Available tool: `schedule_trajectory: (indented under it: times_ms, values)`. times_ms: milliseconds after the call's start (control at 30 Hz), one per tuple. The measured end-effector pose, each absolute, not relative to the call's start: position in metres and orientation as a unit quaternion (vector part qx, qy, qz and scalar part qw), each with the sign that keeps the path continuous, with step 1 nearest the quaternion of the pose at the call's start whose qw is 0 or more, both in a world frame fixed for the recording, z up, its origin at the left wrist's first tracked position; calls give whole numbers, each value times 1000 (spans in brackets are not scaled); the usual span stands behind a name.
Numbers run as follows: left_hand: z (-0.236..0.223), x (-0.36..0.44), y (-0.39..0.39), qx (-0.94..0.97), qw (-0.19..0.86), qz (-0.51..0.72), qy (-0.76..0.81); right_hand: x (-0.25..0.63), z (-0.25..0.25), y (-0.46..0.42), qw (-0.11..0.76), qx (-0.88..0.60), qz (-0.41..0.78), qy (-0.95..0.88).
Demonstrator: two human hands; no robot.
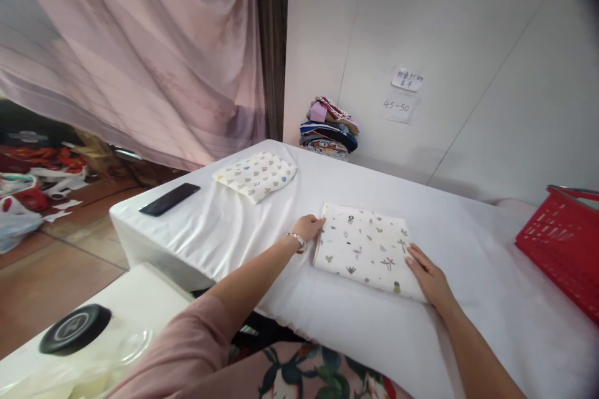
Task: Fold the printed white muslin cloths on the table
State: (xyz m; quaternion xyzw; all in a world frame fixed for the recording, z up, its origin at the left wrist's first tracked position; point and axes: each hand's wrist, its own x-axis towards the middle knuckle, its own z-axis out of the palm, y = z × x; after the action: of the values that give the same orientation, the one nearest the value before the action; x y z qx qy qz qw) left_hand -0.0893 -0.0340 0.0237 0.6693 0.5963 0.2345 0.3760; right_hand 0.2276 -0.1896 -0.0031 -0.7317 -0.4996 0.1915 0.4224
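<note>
A white folded cloth [362, 249] printed with small plants, a flamingo and other motifs lies flat on the white-covered table. At its left edge, my left hand [307, 229], wearing a bracelet, has its fingers curled with the tips pinching the cloth's border. My right hand [427, 271] rests on the opposite edge, fingers stretched out over the fabric. Farther left lies a second folded cloth [256, 176] with grey, red and blue motifs, apart from both hands.
A black phone-like slab [170, 199] lies near the left end of the table [262, 243]. At right stands a red plastic basket [556, 249]. Folded fabrics [329, 131] are stacked by the wall. A white surface at lower left bears a round black lid [75, 329].
</note>
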Motion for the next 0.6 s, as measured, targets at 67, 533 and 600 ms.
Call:
schedule_trajectory:
  times_ms: [67,533,600]
  values:
    - [24,-91,-46,679,368,227,593,228,-3,-189,422,-733,191,-499]
    - [41,-84,-50,695,336,183,609,233,-9,-188,420,-735,182,-500]
    - [43,-80,-45,697,320,184,615,233,-9,-188,425,-733,178,-501]
